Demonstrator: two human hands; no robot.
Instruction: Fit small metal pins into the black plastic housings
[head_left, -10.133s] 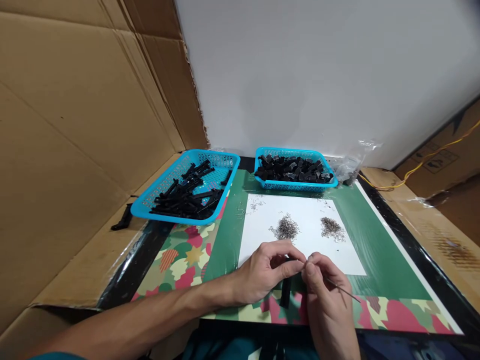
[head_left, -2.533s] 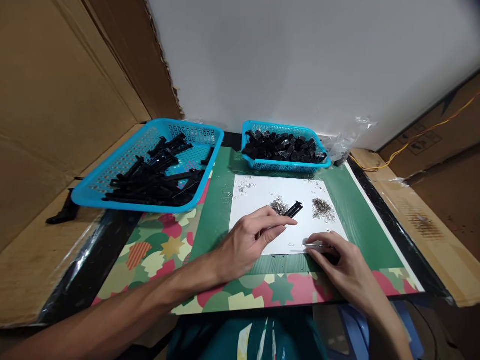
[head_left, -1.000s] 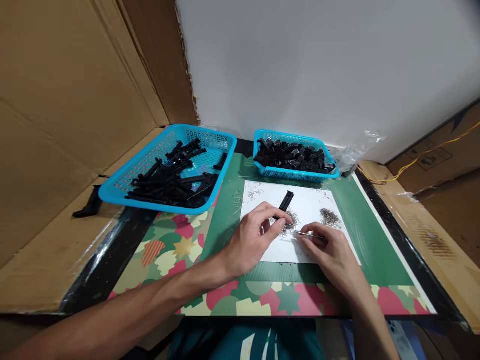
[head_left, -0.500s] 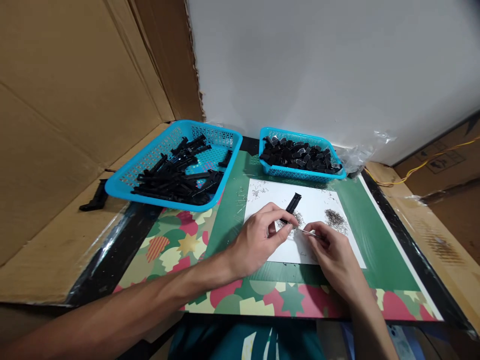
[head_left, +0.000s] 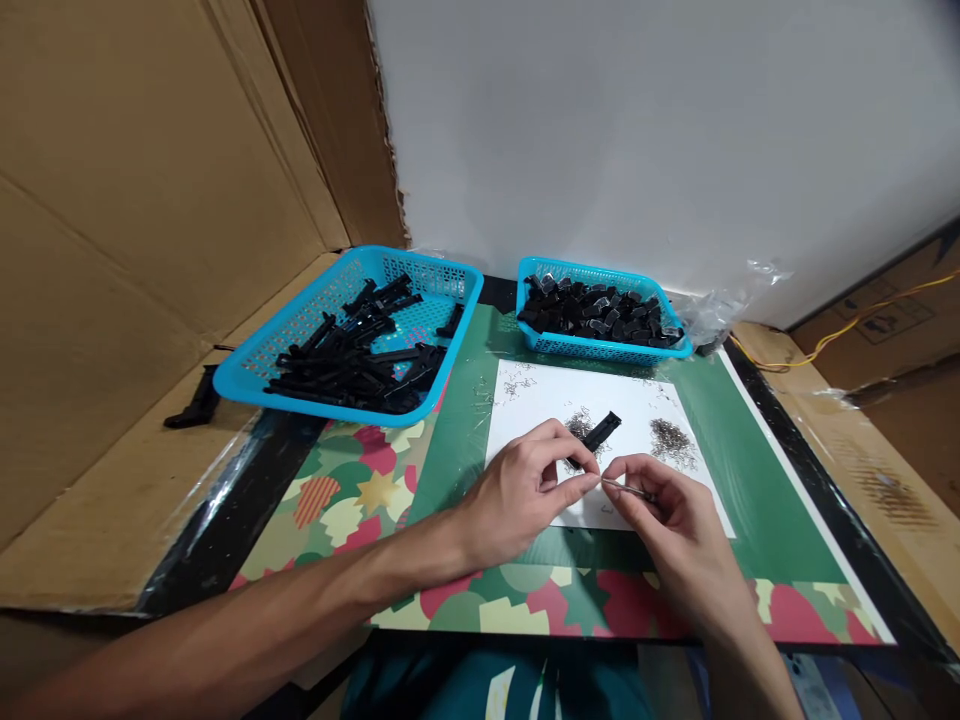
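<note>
My left hand [head_left: 525, 490] is closed round the near end of a black plastic part [head_left: 601, 432], whose far end points up and to the right. The tips of its thumb and index finger meet close to my right fingertips. Between the fingers of my right hand [head_left: 671, 500] is a thin metal tool [head_left: 631, 489], its tip at my left fingertips. Anything tiny pinched there is too small to make out. Both hands are over a white sheet [head_left: 630, 390]. One pile of tiny metal pieces [head_left: 579, 424] lies behind the black part, another pile [head_left: 671, 441] to the right.
A large blue basket [head_left: 255, 395] with long black parts stands at the left. Behind the sheet is a smaller blue basket [head_left: 600, 348] full of black pieces. One black part [head_left: 196, 402] lies left of the large basket; a clear plastic bag [head_left: 712, 315] is at the right.
The black part has tilted further to the right and moved slightly nearer. My fingertips have come closer together and a little lower, with the tool's tip now at my left fingertips.
</note>
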